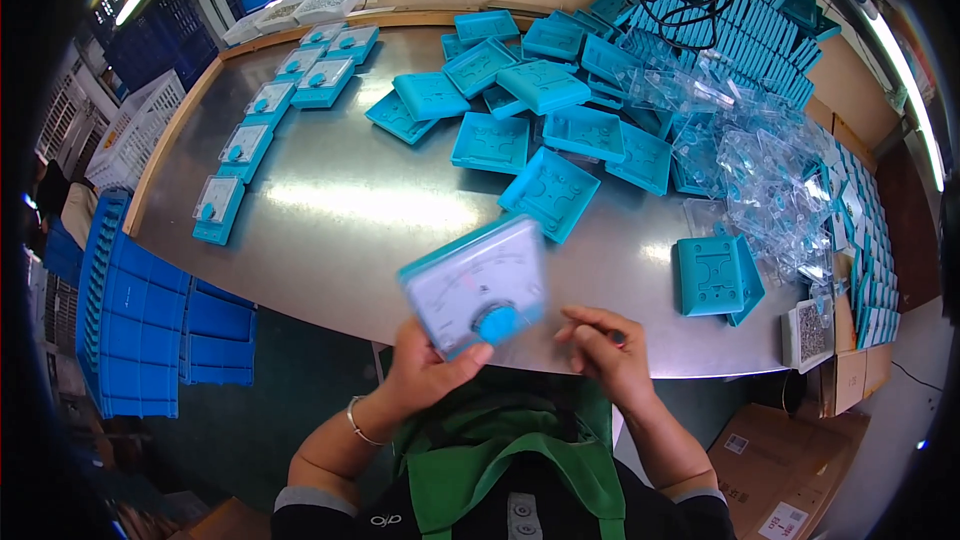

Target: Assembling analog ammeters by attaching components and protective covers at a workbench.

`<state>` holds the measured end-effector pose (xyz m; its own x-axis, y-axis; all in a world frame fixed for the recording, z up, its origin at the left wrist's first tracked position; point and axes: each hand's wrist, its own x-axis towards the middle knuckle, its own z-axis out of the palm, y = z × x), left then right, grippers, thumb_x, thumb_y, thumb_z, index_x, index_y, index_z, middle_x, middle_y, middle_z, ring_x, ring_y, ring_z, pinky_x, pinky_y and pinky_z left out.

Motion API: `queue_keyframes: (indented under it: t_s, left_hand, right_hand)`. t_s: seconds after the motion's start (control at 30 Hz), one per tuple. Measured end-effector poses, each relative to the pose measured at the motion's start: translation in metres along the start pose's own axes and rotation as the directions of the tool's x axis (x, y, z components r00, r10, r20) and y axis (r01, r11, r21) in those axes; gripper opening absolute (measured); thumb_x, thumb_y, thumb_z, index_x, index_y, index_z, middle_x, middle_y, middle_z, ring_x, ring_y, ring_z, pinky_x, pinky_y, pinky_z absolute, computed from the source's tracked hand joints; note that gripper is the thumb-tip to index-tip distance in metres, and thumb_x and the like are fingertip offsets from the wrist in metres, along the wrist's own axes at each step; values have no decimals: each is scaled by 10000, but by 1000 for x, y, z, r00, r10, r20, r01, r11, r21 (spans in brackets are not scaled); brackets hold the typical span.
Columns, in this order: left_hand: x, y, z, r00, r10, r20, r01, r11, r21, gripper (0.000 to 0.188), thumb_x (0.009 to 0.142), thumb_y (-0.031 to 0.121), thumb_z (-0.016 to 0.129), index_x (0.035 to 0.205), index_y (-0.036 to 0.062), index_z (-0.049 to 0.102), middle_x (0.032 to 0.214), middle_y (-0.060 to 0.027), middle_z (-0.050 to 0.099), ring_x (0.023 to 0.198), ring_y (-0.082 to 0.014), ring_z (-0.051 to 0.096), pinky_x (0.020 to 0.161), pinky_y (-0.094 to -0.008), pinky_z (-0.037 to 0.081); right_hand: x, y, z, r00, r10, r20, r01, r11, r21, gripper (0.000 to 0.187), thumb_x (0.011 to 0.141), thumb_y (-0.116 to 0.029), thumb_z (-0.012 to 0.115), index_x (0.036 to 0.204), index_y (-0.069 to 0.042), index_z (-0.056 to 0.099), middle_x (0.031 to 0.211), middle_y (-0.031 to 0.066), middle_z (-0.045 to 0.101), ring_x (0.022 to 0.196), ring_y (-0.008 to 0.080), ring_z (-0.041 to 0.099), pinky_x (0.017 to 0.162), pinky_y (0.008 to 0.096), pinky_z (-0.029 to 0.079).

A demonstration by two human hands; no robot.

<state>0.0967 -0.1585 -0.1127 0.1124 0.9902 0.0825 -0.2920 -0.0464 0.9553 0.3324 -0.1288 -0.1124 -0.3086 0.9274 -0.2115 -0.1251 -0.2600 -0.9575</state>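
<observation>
Here, teal dial box (474,285), lower edge in left grip (428,372).

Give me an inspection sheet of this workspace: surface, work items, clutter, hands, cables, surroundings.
Surface: metal table, shiny, with glare on it.
Work items: dial unit, white-faced with a teal knob, blurred, held up near the table's near edge; similar units lined up at left.
Clutter: teal casings, many overlapping; clear covers heaped at right.
Hands: left hand grips the dial unit; right hand curled, apart from it, contents unclear.
Cables: black cable looped at far right.
Surroundings: blue crates at left; cardboard box at lower right.
</observation>
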Motion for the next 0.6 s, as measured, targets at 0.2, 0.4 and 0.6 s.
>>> queue_keyframes:
  t_s: [0.2, 0.4, 0.6]
  left_hand:
    - [5, 17, -31, 903, 406, 142, -372, 570, 733, 377, 765, 131, 676, 1080, -31, 548, 997, -171, 611, 822, -258, 645, 703, -325, 502]
    - [-4, -8, -26, 992, -115, -55, 111, 992, -62, 401, 821, 149, 652, 1152, -31, 516, 1046, -64, 601, 949, -126, 556, 839, -299, 464]
    - [6, -27, -17, 987, -156, 23, 158, 972, -176, 722, 813, 190, 695, 1376, 23, 276, 1273, -124, 457, 1114, -197, 494, 940, -358, 422]
  right_hand:
    - [1, -13, -2, 1000, 6, 28, -7, 1000, 27, 249, 896, -38, 503, 1128, 19, 575, 924, 83, 639, 565, 59, 517, 429, 175, 339]
    - [12, -18, 27, 1000, -24, 10, 25, 989, -143, 275, 893, -98, 547, 1138, 24, 573, 907, 78, 632, 653, 62, 531, 490, 181, 382]
    - [26, -24, 33, 977, -83, 194, 149, 922, -358, 254, 815, -202, 679, 901, 25, 602, 713, 31, 583, 620, 92, 526, 525, 281, 412]
